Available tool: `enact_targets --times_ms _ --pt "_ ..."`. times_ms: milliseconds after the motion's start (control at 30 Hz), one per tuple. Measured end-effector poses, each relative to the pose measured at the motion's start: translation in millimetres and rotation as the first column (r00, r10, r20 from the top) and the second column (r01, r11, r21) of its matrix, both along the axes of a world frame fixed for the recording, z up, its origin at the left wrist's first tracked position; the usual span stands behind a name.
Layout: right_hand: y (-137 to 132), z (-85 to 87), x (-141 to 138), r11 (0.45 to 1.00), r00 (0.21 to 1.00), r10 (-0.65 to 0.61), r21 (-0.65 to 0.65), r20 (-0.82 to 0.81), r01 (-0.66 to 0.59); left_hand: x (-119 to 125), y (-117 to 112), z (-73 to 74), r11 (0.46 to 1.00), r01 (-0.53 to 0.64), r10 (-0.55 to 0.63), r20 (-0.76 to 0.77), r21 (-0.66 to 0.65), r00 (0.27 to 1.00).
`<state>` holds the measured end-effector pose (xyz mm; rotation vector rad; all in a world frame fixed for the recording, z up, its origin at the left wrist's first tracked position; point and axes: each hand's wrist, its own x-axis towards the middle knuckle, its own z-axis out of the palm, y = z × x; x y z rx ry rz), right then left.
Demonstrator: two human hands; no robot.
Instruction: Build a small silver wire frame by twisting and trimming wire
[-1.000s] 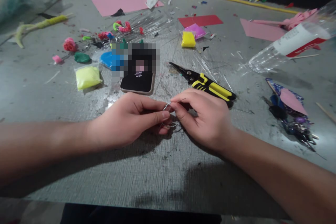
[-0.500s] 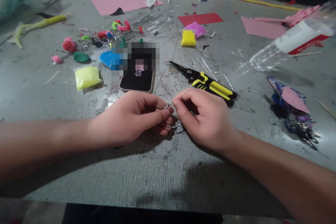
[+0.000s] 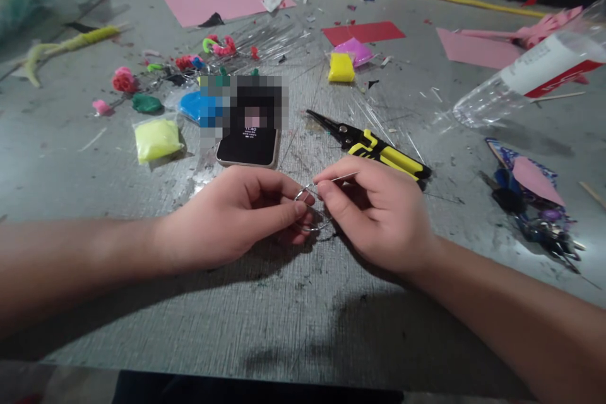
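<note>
L hand (image 3: 227, 214), bare, closed in a narrow thumb-and-finger pinch on a small round ring of thin silvery wire (image 3: 301, 191). R hand (image 3: 383, 208), likewise bare, pinches a straight, thin wire end (image 3: 343, 177) w/ thumb & forefinger; the end appears to run from the ring & passes over the R forefinger. Ring sits btwn the hands, on the near side & to the L of the long-nosed pliers w/ black-and-yellow handles (image 3: 374, 146). R knuckles overlap the pliers in view; contact can't be told.

Step in hand (judged): winding or threading the wire end about the ring. Next move, prob., calls for a steady L pinch & a small R turn, wire kept taut; risk: ring bending out of round.

Containers, rel. to pliers. To the L, past the black-screened phone w/ pale rim (image 3: 249, 151): clear plastic packet of lime-yellow, clay-like stuff (image 3: 157, 140); beyond it, clear packet of bright blue stuff (image 3: 192, 106). Just beyond pliers: small packet of deep-yellow stuff (image 3: 341, 68), touching or overlapping a magenta packet (image 3: 355, 52). Far L: large translucent plastic bag (image 3: 33, 0), contents greenish, blurred. To the R: clear plastic bottle w/ white-and-red label (image 3: 497, 91), contents not discernible.
</note>
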<state>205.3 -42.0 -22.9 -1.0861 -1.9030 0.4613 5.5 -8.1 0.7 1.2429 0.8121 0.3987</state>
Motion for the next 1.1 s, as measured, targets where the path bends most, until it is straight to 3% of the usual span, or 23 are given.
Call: enact_targets --times_ms 300,433,600,733,833,967,1100 --pt "2.3 -1.6 3.8 0.994 0.986 0.073 0.072 0.149 -0.085 -1.2 -2.9 0.1 0.993 0.019 -0.009 -0.085 0.115 0.996" --pt "3.8 -0.9 4.3 0.984 0.976 0.119 0.108 0.183 -0.140 0.5 -4.0 2.4 0.994 0.004 0.008 -0.109 0.105 0.994" --pt "1.2 0.2 1.6 0.991 0.985 0.090 0.085 0.146 -0.103 2.7 -3.8 6.6 0.999 0.004 0.000 -0.079 0.045 0.997" --pt "-2.3 3.0 -0.5 0.998 0.993 0.062 0.015 0.099 -0.063 1.9 -2.3 7.8 0.999 0.014 -0.012 -0.053 0.046 0.999" --pt "-2.7 5.6 -1.1 0.993 0.999 0.048 -0.111 0.002 -0.048 1.0 -0.5 5.9 0.998 0.048 -0.047 -0.028 0.045 0.999" --pt "0.1 7.1 -1.4 0.943 0.987 0.038 -0.323 -0.153 -0.087 0.9 -0.2 4.8 0.998 0.060 -0.060 -0.014 0.009 0.998" --pt "1.1 5.9 -2.0 0.887 0.958 0.014 -0.438 -0.286 -0.143 2.2 -2.2 6.8 0.999 0.027 -0.028 -0.032 -0.022 0.999"
